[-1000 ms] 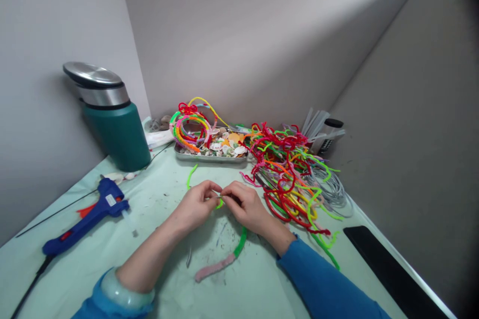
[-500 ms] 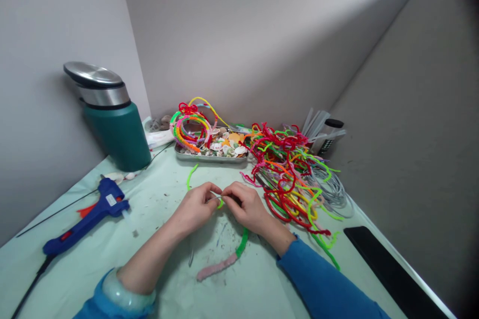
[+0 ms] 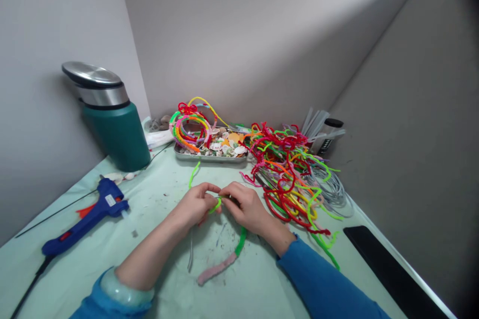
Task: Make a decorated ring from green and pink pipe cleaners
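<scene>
Left hand [image 3: 198, 205]: is pinching a lime pipe cleaner [image 3: 216, 205], fingers nearly closed, over the middle of the surface [image 3: 265, 284].
Right hand [image 3: 242, 204]: is pressing thumb and fingertips together, seemingly on the hidden end of a wrapped strip [image 3: 241, 241].
Wrapped strip: is curving toward the near edge.
Tray [image 3: 209, 158]: is sitting near the far edge.
Glue gun [image 3: 90, 214]: is lying near the left edge.

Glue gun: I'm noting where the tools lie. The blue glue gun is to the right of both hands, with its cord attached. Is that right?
Not quite: the head view shows the blue glue gun to the left of both the left hand and the right hand.
</scene>
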Available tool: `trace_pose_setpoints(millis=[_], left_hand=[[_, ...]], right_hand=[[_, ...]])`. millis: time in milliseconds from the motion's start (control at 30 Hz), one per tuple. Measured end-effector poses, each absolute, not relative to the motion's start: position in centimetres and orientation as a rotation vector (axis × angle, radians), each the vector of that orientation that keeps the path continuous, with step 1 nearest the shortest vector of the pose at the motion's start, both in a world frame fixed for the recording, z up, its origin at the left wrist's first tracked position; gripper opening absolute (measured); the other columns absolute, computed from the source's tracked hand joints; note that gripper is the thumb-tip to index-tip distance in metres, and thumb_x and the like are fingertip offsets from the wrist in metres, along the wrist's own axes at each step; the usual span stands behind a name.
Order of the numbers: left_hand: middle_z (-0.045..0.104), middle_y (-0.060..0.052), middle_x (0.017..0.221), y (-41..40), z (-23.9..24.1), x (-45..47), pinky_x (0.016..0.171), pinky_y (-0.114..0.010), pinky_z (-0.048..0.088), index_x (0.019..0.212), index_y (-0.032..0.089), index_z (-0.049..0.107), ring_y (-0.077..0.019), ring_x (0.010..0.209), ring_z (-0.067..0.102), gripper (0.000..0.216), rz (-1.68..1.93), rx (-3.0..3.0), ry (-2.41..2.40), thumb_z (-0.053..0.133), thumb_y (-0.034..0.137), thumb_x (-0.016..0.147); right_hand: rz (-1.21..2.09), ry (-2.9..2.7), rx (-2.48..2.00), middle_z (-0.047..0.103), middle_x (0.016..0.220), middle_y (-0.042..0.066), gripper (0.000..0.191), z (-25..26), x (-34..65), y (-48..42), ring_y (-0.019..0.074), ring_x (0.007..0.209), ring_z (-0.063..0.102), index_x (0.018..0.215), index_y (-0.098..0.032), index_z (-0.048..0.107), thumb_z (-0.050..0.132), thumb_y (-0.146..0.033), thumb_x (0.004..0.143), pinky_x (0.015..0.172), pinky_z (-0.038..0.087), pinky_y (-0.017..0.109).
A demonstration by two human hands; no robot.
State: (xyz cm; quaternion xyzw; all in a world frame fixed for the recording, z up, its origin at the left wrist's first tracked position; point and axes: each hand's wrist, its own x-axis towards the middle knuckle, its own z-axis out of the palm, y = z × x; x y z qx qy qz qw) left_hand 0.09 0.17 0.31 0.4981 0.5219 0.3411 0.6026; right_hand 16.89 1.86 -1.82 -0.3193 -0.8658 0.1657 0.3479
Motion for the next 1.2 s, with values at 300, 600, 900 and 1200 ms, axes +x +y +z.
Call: trace_pose_setpoints(millis=[300, 600, 900, 1200], left_hand=[[0.057, 0.003, 0.053, -0.22, 0.94, 0.15, 0.029, -0.018, 0.024, 0.106, 0.012, 0.048, -0.0035, 0.028, 0.024, 0.044, 0.735, 1.035, 1.153, 0.05, 0.021, 0.063], [0.059, 0.001, 0.054, -0.15, 0.76, 0.17, 0.029, -0.018, 0.027, 0.108, 0.012, 0.048, -0.003, 0.028, 0.023, 0.045, 0.712, 1.044, 1.125, 0.049, 0.02, 0.064], [0.062, 0.0, 0.057, -0.1, 0.74, 0.36, 0.031, -0.02, 0.033, 0.115, 0.01, 0.044, -0.0041, 0.027, 0.026, 0.048, 0.771, 1.045, 1.122, 0.05, 0.025, 0.07], [0.067, -0.004, 0.071, 0.06, 0.68, 0.23, 0.032, -0.02, 0.033, 0.115, 0.012, 0.045, -0.0026, 0.026, 0.028, 0.044, 0.842, 1.023, 1.161, 0.051, 0.033, 0.076]], right_hand=[[0.288, -2.369, -0.85, 0.059, 0.089, 0.005, 0.015, -1.69, 17.12, 1.55, 0.0142, 0.078, 0.056, 0.097, -0.019, 0.059, 0.048, -0.021, 0.087, 0.069, 0.042, 0.025], [0.146, -2.42, -0.839, 0.058, 0.084, 0.005, 0.017, -1.59, 17.14, 1.44, 0.0141, 0.075, 0.054, 0.094, -0.019, 0.06, 0.044, -0.021, 0.088, 0.066, 0.039, 0.025], [0.034, -2.424, -0.909, 0.057, 0.079, 0.004, 0.015, -1.95, 17.15, 1.57, 0.0136, 0.069, 0.05, 0.09, -0.018, 0.059, 0.045, -0.019, 0.086, 0.06, 0.033, 0.025], [0.001, -2.271, -1.144, 0.057, 0.078, 0.004, 0.014, -1.96, 17.1, 1.69, 0.0149, 0.07, 0.052, 0.087, -0.019, 0.057, 0.043, -0.017, 0.087, 0.062, 0.034, 0.026]])
